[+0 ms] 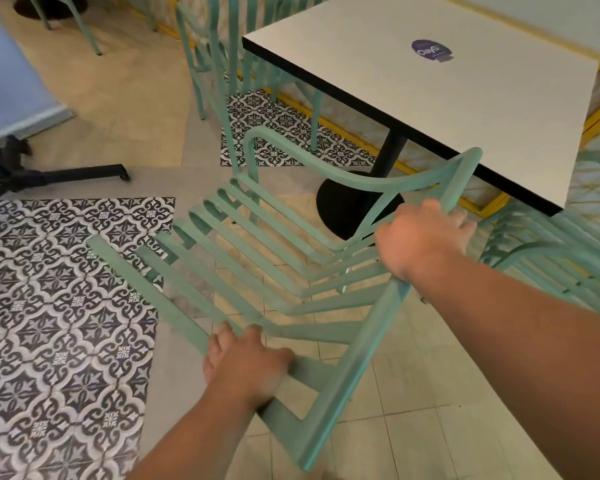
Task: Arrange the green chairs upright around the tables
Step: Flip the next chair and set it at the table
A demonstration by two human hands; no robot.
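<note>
Mint-green slatted armchair [257,244] held tilted, just near-left of a white square pedestal table [430,109].
Left hand [246,362] gripped a low frame rail and right hand [423,237] gripped the arm joint (rigid, probably light; frame bars suited gripping). One table; at least three other green chairs [201,64], far and right.

Chair [264,258] tilted in front of table [465,109], a hand at either end.
Left hand [250,362] grips the nearest rail, right hand [423,237] the frame by the table edge. Sticker [430,50] on tabletop. Far chairs [219,64] behind-left of table; side chair [551,251] right, partly under it.
</note>
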